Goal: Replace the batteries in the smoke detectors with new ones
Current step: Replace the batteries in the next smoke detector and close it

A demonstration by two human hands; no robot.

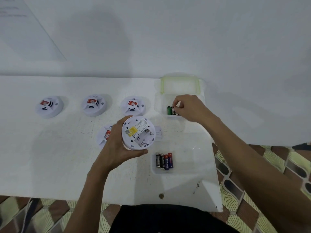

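Batteries point(172, 110) lay in the far tub point(164, 100) beneath the right hand point(190, 108), which pinched one, while the left hand point(116, 148), nearer the body, curled round an upturned detector point(138, 132).

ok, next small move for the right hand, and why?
Probably lift one battery out of the far tub toward the held detector: the right hand pinches its tip, and the left hand presents an empty bay.

We note our left hand point(116, 148) at frame centre, fingers curled round a smoke detector point(138, 132), and our right hand point(190, 108), arm outstretched, right of centre, pinching a battery point(175, 111).
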